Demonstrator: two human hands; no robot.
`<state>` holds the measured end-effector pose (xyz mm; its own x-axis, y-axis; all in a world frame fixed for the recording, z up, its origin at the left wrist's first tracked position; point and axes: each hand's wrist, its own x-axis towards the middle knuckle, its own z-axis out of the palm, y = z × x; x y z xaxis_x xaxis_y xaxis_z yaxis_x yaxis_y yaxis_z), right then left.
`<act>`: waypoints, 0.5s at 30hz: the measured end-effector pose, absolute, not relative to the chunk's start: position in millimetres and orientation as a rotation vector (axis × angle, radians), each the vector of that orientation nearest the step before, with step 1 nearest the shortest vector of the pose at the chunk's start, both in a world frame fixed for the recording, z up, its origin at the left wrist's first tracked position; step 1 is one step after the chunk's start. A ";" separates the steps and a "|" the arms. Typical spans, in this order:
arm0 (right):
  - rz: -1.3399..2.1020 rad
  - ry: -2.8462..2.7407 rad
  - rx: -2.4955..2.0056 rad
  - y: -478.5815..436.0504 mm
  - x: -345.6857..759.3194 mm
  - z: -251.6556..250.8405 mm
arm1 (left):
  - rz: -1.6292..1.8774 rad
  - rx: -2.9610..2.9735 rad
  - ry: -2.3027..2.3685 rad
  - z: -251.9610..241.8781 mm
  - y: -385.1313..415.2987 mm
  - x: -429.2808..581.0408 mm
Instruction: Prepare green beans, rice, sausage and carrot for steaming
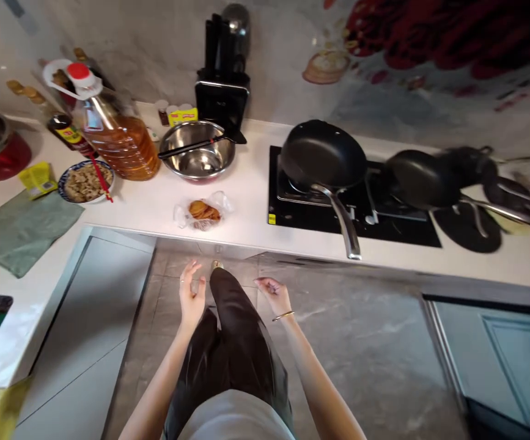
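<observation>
A: Starting at the left?

B: Yes. First, a blue-rimmed bowl (63, 183) of food (80, 182) with red chopsticks (101, 176), then a big oil bottle (122, 146). Best not to bump either.

A: And the left hand (192, 292)?

B: In front of the counter (250, 223), not touching. Fingers apart and a bit bent, thumb held out, with no hold on anything. A good shape, probably, for soft things.

A: Past that?

B: A shiny bowl (205, 164) with a black cooking tool (195, 146) lying across the top. Nearer the front edge, brown slices (204, 211) in or on a clear bag (223, 205); hard to tell which.

A: If touching those, how best?

B: Gently! Hold both sides, keep bag and slices together, and try not to squeeze. Maybe easy to break.

A: Now the right hand (274, 293)?

B: Also off the counter. Fingers curled loosely, quite narrow, and empty by the look of it. Better to spread them wider before any grab.

A: And last?

B: A black pan (322, 153) on the stove (287, 219), with the handle (345, 226) pointing to the front edge. Mind not to knock it.
</observation>
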<state>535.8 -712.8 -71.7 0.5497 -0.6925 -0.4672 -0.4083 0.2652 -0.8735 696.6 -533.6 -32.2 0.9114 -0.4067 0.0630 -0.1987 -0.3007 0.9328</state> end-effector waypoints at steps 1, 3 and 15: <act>-0.240 1.117 -1.260 -703.3 518.7 -82.1 | -0.277 1.881 -0.447 -43.0 -525.0 681.4; -0.244 1.238 -1.059 -693.3 486.6 -103.0 | -0.399 1.875 -0.430 -64.2 -507.3 651.4; -0.529 1.458 -0.510 -829.0 402.3 -263.8 | -0.883 2.061 -0.392 -180.1 -474.3 568.1</act>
<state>402.3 -829.0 -263.8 0.0416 -0.6198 -0.7837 0.0273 0.7848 -0.6192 568.1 -474.3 -180.1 0.7032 -0.5524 -0.4476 0.0378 -0.5995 0.7995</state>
